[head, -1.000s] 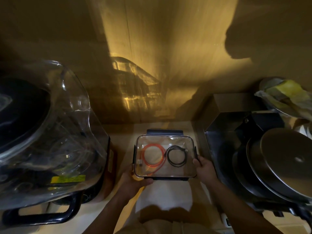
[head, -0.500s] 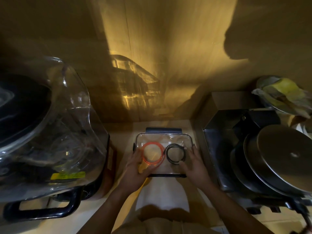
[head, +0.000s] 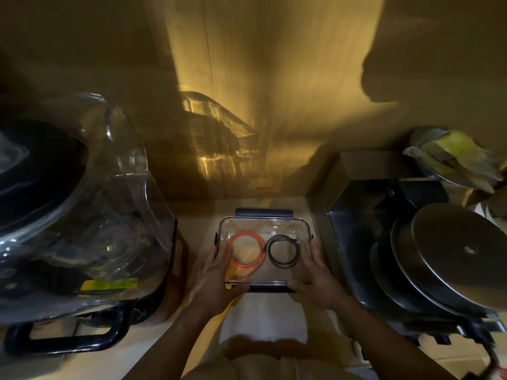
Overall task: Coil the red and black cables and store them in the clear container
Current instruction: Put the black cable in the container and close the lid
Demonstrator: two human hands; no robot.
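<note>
Container (head: 264, 224) w/ red cable (head: 248, 253) at 9, black cable (head: 284, 250) at 3; I'd press evenly, left hand (head: 219, 278) & right hand (head: 318, 275) flat on lid, gripping nothing.

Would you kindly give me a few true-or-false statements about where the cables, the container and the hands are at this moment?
1. The red cable lies coiled inside the clear container. True.
2. The black cable hangs loose over the container's rim. False: it lies coiled inside, to the right of the red one.
3. Both hands are at the container, the left hand at its left side and the right hand at its right. True.
4. The container stands on top of the round metal lid. False: it sits on the light shelf surface, and the lid is off to the right.
</note>
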